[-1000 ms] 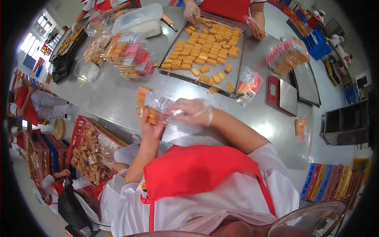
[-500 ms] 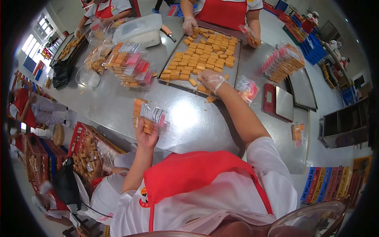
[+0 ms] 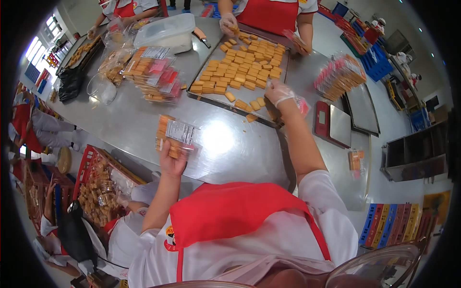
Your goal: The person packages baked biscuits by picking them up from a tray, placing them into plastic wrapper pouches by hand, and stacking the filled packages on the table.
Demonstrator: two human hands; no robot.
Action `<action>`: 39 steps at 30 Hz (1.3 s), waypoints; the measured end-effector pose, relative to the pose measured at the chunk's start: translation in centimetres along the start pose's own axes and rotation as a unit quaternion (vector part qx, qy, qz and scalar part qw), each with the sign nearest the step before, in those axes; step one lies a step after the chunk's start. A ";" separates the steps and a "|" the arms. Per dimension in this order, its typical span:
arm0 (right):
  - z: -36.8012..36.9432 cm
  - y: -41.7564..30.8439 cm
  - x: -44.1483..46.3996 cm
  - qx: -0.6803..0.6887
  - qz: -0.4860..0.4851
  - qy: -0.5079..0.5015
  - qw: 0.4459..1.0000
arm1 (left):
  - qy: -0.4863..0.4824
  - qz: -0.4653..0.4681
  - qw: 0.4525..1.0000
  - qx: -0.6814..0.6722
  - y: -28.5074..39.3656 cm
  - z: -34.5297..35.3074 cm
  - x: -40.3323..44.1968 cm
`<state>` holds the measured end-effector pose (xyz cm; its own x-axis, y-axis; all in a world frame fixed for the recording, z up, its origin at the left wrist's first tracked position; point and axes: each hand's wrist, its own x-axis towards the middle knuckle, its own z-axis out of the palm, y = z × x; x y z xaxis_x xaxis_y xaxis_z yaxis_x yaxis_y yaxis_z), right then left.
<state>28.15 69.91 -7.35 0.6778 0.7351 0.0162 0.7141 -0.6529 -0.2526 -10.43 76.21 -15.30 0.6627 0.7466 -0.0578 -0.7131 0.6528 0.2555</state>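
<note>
My left hand, bare, grips a clear labelled packet of biscuits above the near part of the steel table. My right hand, in a clear glove, is at the right side of the biscuit tray, its fingers bent together; whatever they hold is too small to make out. Many loose rectangular biscuits lie on the tray, with a few apart near its front edge. A pink packet lies partly hidden behind my right wrist.
Stacked packets stand at the left and right. A red scale sits right of the tray, a plastic tub behind left. Across the table a co-worker's gloved hand holds a biscuit. Another person crouches lower left by a red crate.
My right hand has left the packet in my left hand, reached over the tray's front edge, then shifted right and slightly back. The packet stays in my left hand.
</note>
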 end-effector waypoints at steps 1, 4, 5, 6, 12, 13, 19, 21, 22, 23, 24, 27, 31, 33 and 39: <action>0.2 -0.1 -0.4 0.005 -0.003 0.013 1.000 | 0.008 0.007 1.000 0.021 -0.2 0.5 0.0; 0.7 -0.1 -1.1 0.004 -0.006 0.035 0.999 | 0.019 -0.001 1.000 0.010 0.0 -0.2 0.0; 1.2 0.3 -0.3 -0.006 -0.002 0.032 0.999 | 0.018 -0.006 1.000 -0.001 0.0 -0.5 0.0; 1.7 0.7 0.1 -0.017 0.000 0.030 0.999 | 0.016 -0.009 1.000 -0.013 0.1 -0.6 0.0; 1.5 2.7 0.0 0.017 -0.070 0.025 0.997 | -0.002 -0.007 1.000 -0.026 0.3 -0.9 0.2; 1.2 2.6 0.5 0.028 -0.072 0.038 0.996 | -0.003 -0.011 1.000 -0.026 0.2 -0.8 0.3; 1.7 1.5 2.0 0.076 -0.189 0.136 0.970 | 0.010 -0.007 1.000 -0.018 0.1 -0.2 0.2; 3.3 0.8 1.8 0.077 -0.236 0.173 0.953 | 0.025 -0.012 0.999 -0.034 0.1 -0.8 0.1; 4.3 1.4 2.5 0.100 -0.234 0.170 0.952 | 0.035 -0.007 0.998 -0.046 0.0 -0.8 -0.1; 4.6 1.9 2.6 0.102 -0.207 0.150 0.961 | 0.019 -0.003 0.998 -0.052 -0.1 -0.7 -0.2; 4.8 2.2 2.2 0.103 -0.180 0.128 0.970 | 0.002 0.000 0.998 -0.058 -0.2 -0.5 -0.2; 2.8 1.5 0.2 0.098 -0.111 0.028 0.989 | 0.006 0.008 0.999 -0.054 -0.2 0.0 0.0; 4.4 3.2 0.4 0.149 -0.215 0.092 0.961 | 0.013 0.007 0.999 -0.045 -0.6 1.4 -0.1; 4.7 3.1 -0.3 0.104 -0.183 0.091 0.973 | -0.002 0.006 0.999 -0.053 -0.8 1.8 -0.1; 3.6 0.7 -0.7 0.317 -0.042 0.082 0.944 | -0.020 0.059 0.998 -0.033 -0.5 3.2 0.7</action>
<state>27.58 69.60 -11.06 0.6779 0.7080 0.1982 0.5538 -0.3145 -0.7710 -8.85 76.04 -12.36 0.5817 0.8134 0.0076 -0.7988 0.5695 0.1939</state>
